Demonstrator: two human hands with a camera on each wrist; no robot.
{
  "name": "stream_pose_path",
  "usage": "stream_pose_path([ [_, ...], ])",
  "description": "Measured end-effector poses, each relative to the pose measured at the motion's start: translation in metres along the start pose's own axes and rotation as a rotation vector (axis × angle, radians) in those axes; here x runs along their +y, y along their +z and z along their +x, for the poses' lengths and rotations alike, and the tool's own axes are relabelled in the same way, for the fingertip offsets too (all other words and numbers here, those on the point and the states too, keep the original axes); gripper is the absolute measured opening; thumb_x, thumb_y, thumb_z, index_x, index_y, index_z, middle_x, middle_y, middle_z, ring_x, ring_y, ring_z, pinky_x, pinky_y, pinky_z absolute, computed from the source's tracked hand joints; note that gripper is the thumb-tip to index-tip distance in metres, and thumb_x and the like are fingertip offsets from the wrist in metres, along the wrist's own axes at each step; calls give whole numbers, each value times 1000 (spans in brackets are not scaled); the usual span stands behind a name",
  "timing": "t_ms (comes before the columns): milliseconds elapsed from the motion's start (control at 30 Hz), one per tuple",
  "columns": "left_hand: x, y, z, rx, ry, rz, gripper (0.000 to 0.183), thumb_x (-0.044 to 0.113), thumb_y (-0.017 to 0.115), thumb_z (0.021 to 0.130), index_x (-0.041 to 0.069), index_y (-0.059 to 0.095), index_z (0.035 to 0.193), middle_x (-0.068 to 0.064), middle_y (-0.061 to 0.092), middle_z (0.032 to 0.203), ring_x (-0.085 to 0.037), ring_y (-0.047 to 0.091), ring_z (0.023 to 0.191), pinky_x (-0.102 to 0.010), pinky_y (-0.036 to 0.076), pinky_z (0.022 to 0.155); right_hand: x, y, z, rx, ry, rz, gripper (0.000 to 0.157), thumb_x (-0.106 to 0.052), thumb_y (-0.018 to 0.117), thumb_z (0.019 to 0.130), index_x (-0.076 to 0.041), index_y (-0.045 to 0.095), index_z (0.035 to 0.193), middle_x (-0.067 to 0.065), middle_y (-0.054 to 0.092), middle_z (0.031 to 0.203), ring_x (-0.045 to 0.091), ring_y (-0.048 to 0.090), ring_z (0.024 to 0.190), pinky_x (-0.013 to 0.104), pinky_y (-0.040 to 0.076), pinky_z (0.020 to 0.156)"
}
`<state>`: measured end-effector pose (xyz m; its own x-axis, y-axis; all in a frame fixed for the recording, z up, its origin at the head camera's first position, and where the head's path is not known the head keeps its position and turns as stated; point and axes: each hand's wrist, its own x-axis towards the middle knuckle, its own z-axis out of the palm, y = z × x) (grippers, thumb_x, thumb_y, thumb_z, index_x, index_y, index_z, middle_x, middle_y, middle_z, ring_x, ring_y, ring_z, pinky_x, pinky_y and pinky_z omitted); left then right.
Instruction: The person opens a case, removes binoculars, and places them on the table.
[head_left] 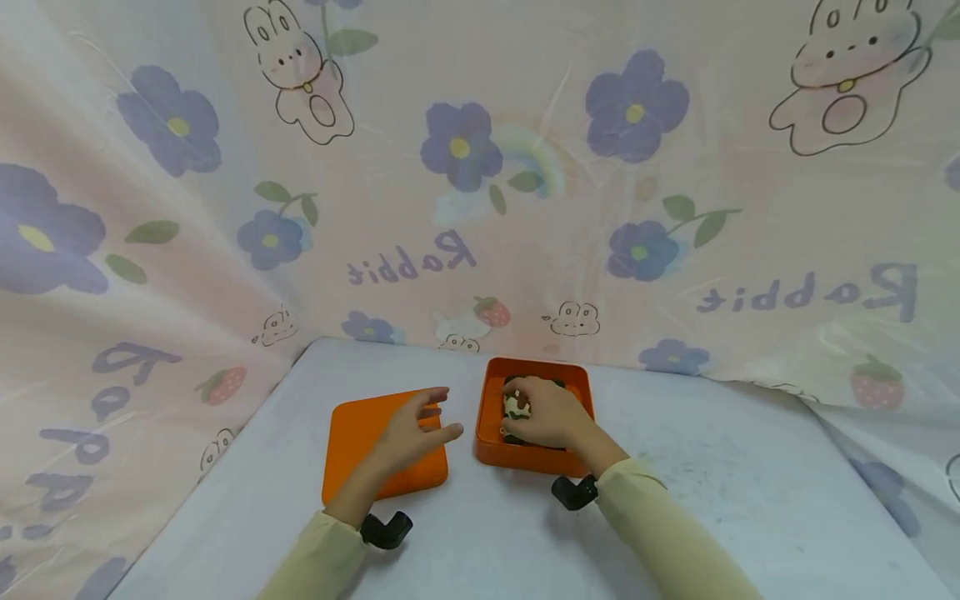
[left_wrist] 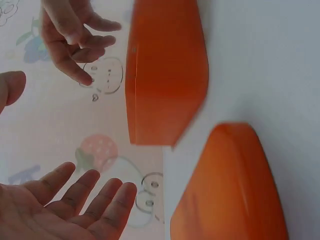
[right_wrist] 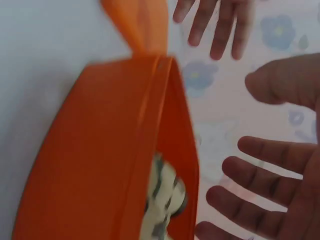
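An orange box [head_left: 487,450] stands uncovered on the white table. Inside it lies a cream and dark-green camouflage-patterned toy [head_left: 516,406] with dark parts at its edges, partly hidden by a hand in the head view. My right hand [head_left: 551,412] hovers over the box, its fingers spread and apart from the toy [right_wrist: 167,195] in the right wrist view. To the left, a flat orange lid [head_left: 360,442] lies on the table. My left hand [head_left: 408,433] is held above the lid, fingers extended and holding nothing, thumb toward the box.
The white table [head_left: 712,500] reaches out right of the box and in front of it. A printed curtain [head_left: 540,233] with rabbits and flowers hangs behind and along the left side. Each wrist wears a black camera mount [head_left: 574,492].
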<state>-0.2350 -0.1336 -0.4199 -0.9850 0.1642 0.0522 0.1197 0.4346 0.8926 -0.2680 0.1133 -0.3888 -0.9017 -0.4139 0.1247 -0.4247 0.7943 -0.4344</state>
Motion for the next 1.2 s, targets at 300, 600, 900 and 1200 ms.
stream_pose_path([
  [300,3,22,17,-73,48,-11,74,33,75,83,14,40,145,-12,43,148,-36,49,129,-50,47,103,29,-3,7,-60,99,-137,66,-52,74,75,-17,59,129,-2,66,91,13,54,73,32,53,67],
  [600,-2,33,30,-110,27,-13,86,33,79,79,11,33,149,-15,37,151,-38,46,130,-51,46,104,48,2,11,-106,115,-199,81,-57,75,71,-13,54,136,6,68,118,21,64,92,46,56,81],
  [900,-6,42,40,-151,-20,-10,93,27,82,76,11,30,151,-17,34,152,-40,46,130,-54,45,103,57,6,12,-114,119,-224,82,-55,80,68,-13,55,135,4,69,113,19,65,88,45,57,77],
  [1200,-9,49,49,-161,-49,-11,98,27,84,73,12,28,151,-15,36,151,-38,48,129,-53,45,104,59,8,12,-120,120,-219,78,-55,81,66,-15,59,129,2,70,105,17,63,82,43,57,75],
])
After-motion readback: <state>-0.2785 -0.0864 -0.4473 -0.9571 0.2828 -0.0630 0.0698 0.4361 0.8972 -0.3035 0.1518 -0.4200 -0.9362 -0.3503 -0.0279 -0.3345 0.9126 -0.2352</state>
